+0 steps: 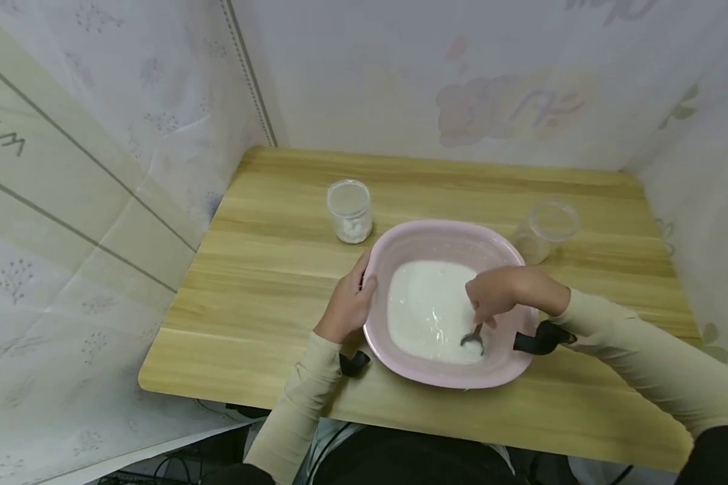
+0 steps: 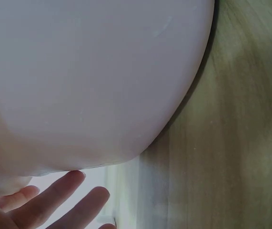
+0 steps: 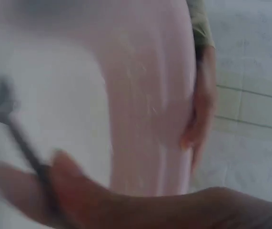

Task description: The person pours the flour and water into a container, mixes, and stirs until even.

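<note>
A pink oval basin [image 1: 400,367] stands on the table, holding white liquid [image 1: 421,296]. At its left side my left hand [image 1: 347,306] grips the wall, thumb over the rim and fingers along the outside. In the left wrist view those fingers [image 2: 55,200] lie against the basin's outer wall. Over the right part of the basin, my right hand [image 1: 506,293] pinches a dark metal wrench [image 1: 473,335] by its handle. Its forked head points down at the liquid; the right wrist view shows the wrench [image 3: 25,148] blurred, with two prongs.
Behind the basin to the left stands a clear jar [image 1: 350,209] with white pieces at its bottom. Another clear jar [image 1: 546,229] is at the back right, partly hidden by the basin and hand. Patterned sheeting [image 1: 364,81] surrounds the wooden table [image 1: 243,296].
</note>
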`<action>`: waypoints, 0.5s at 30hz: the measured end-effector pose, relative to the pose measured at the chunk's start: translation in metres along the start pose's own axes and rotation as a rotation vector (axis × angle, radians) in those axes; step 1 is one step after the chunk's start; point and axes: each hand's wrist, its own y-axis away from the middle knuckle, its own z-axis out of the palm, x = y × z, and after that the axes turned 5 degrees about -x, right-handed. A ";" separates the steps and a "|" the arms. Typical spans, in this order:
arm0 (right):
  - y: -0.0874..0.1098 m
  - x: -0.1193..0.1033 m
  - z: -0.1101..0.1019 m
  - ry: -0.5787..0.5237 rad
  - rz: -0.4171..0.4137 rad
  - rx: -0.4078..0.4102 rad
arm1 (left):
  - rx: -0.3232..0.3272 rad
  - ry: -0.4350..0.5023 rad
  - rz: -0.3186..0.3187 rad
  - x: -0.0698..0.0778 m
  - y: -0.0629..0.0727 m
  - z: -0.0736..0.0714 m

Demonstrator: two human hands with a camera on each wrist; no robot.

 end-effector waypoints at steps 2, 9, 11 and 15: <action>-0.012 -0.003 0.006 -0.101 -0.048 0.026 | -0.003 -0.008 -0.005 -0.001 0.001 0.000; -0.052 -0.013 0.013 -0.204 -0.107 0.291 | -0.013 -0.008 0.017 -0.001 0.000 0.000; -0.056 -0.010 0.008 -0.149 -0.106 0.424 | -0.010 0.000 0.021 0.000 -0.001 0.001; -0.049 0.004 -0.004 0.161 -0.028 0.704 | -0.002 -0.003 0.015 0.002 -0.002 0.002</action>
